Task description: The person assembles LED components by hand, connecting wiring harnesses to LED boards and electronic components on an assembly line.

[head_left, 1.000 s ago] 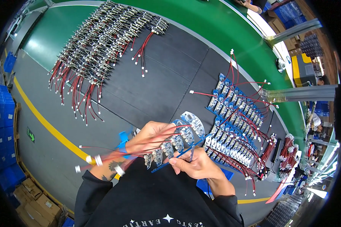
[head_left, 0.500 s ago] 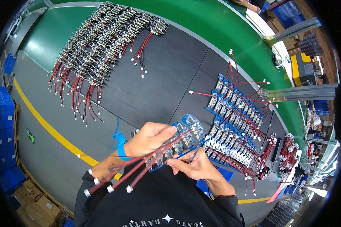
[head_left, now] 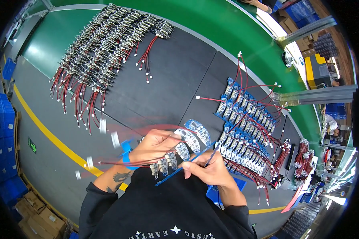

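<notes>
Over my lap, my left hand [head_left: 157, 145] is closed, its thumb pressing on a row of small curved circuit boards [head_left: 190, 140]. Red and black wires [head_left: 125, 162] trail from these boards to the left, ending in white plugs smeared by motion. My right hand [head_left: 207, 170] pinches a thin blue edge strip [head_left: 169, 177] that runs slanting just below the row. A narrow gap shows between strip and boards along part of its length; whether they still touch near my right fingers I cannot tell. Another thin dark strip pokes up from my right fingers.
A large batch of wired boards [head_left: 103, 51] stands in rows at the far left of the dark mat [head_left: 163, 75]. Blue panels of boards [head_left: 243, 131] with red wires lie at right, beside wire bundles [head_left: 303, 163]. A blue bin [head_left: 227, 189] sits beneath my right forearm.
The wires under my left hand have swung up and to the left. The blue strip in my right hand now sits apart from part of the board row, tilted lower at its left end.
</notes>
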Demonstrator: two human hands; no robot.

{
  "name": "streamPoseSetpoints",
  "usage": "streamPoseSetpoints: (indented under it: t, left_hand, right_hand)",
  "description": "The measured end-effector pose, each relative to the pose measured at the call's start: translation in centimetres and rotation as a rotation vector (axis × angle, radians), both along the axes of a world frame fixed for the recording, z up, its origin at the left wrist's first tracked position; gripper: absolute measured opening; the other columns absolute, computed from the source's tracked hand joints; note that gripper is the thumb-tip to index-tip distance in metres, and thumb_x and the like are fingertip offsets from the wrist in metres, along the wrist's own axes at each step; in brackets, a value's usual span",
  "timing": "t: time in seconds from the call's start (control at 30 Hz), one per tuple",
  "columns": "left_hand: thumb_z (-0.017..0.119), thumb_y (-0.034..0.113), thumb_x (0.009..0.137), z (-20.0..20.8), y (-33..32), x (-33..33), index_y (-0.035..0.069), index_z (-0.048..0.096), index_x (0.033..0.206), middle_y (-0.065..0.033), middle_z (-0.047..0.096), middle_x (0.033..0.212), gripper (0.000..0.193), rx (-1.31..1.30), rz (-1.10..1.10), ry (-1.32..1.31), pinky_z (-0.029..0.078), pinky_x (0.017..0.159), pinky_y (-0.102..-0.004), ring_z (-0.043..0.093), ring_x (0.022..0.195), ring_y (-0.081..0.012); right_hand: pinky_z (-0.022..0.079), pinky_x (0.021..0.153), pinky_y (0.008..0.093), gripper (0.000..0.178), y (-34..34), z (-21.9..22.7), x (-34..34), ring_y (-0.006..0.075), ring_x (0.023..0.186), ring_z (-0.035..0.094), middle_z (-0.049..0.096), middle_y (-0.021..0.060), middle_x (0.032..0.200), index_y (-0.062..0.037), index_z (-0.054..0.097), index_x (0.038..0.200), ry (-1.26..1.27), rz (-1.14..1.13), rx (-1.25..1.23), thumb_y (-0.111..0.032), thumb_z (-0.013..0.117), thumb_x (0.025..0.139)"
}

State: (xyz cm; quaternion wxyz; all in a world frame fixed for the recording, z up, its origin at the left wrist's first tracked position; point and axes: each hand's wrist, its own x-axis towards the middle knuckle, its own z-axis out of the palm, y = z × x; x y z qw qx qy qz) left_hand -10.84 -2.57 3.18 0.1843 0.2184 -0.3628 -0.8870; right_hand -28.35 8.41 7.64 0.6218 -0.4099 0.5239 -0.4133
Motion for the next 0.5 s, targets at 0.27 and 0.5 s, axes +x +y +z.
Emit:
streamPoseSetpoints:
  t: [0.27,0.5]
  left_hand:
    - [0.045,0.025,0.102,1.3,-1.4,0.0,-0.005,0.066,0.096,-0.004,0.067,0.083,0.037,-0.118,-0.187,-0.083,0.049,0.064,-0.0227,0.057,0.074,-0.0045]
    - [0.046,0.034,0.101,0.1,-1.0,-0.4,-0.003,0.067,0.09,-0.0031,0.066,0.076,0.044,-0.03,-0.165,-0.081,0.047,0.06,-0.0218,0.058,0.068,-0.0055]
  right_hand:
    - [0.03,0.041,0.0203,0.022,-0.8,1.4,-0.7,0.0052,0.046,0.046,0.061,0.0053,0.057,0.0042,0.068,0.071,-0.051,0.037,0.034,-0.008,0.064,0.089]
    - [0.036,0.047,0.0227,0.02,-0.5,-0.7,-0.9,0.0061,0.051,0.05,0.058,0.0018,0.057,0.0044,0.071,0.087,-0.144,0.045,-0.064,-0.012,0.062,0.092]
